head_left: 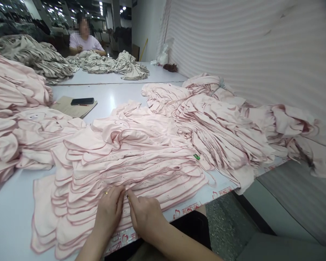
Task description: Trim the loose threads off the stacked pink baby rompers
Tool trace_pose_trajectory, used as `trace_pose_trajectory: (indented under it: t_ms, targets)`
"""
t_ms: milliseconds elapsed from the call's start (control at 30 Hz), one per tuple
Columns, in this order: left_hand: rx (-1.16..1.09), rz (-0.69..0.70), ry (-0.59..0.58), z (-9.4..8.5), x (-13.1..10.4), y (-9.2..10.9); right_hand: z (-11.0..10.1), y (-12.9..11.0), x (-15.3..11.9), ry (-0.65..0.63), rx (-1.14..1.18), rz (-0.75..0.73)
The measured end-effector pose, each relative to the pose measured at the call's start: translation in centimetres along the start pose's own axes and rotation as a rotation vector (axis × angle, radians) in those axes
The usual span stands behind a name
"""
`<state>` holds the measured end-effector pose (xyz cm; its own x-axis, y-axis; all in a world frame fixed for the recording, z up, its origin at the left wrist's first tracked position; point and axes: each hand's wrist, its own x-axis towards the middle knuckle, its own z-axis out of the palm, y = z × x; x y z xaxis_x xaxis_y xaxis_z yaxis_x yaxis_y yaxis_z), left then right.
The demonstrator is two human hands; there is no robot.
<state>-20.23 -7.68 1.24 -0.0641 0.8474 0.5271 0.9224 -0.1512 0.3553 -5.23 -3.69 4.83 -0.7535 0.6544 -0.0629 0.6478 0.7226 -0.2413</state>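
Note:
Pale pink garments (pixel 84 188) with darker pink edging and snap buttons lie overlapped in a layered row before me. My left hand (pixel 110 206) is closed at the front of the row, thumb and fingers pinched on the edge of a pink garment; a ring is on one finger. Close beside it, my right hand (pixel 145 214) pinches the same edge, fingertips almost meeting the left ones. The exact bit of cloth between the fingertips is hidden. A small green object (pixel 196 157) rests on the garments to the right.
More pink garments are heaped at left (pixel 13 87) and right (pixel 206 119). A phone (pixel 82 101) lies on a notebook (pixel 70 107). Across the white table (pixel 119 90), a person (pixel 86 41) sits behind grey-green garments (pixel 97 62). A quilted pale sheet (pixel 247 47) hangs at right.

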Motion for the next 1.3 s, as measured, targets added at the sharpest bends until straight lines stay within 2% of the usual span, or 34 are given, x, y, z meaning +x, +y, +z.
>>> trace_pose_trajectory:
  t_ms: [133, 267, 367, 433, 533, 633, 733, 867, 967, 1100, 1200, 1300]
  targets:
    - [0.051, 0.082, -0.001, -0.5, -1.3, 0.6, 0.3, -0.5, 0.8, -0.100, -0.086, 0.068]
    - [0.049, 0.016, -0.027, -0.4, -0.6, 0.3, -1.4, 1.0, -0.7, -0.162, -0.029, -0.096]
    - [0.051, -0.067, -0.022, 0.0, 0.7, -0.2, -2.2, 2.0, -1.6, -0.073, 0.142, -0.096]
    - [0.045, -0.075, -0.009, -0.3, 0.8, -0.5, -2.0, 1.9, -1.5, 0.014, 0.244, -0.081]
    - [0.137, -0.106, -0.001, -1.8, -0.6, -1.3, -1.4, 1.2, -1.0, 0.066, 0.320, -0.119]
    - [0.240, -0.150, -0.020, -3.5, -2.3, -2.7, -1.1, 0.4, -0.9, 0.027, 0.352, -0.146]
    - [0.143, -0.118, -0.014, -4.3, -2.8, -4.1, -0.8, -0.7, -0.3, 0.003, 0.321, -0.148]
    - [0.032, -0.046, 0.012, -4.1, -2.5, -5.0, 0.4, -3.3, 1.5, -0.037, 0.154, -0.121]
    - [0.076, -0.110, 0.036, -3.8, -2.4, -5.0, 0.9, -4.7, 2.2, -0.066, -0.015, -0.068]
    - [0.096, -0.185, 0.054, -3.8, -2.3, -4.8, 0.6, -4.7, 1.6, 0.002, 0.033, -0.132]
    - [0.011, -0.135, 0.013, -4.0, -2.5, -4.4, 0.9, -4.9, 1.4, 0.018, -0.035, -0.144]
    - [-0.002, -0.025, -0.003, -4.3, -3.2, -3.4, 1.9, -5.8, 2.1, -0.055, -0.135, -0.061]
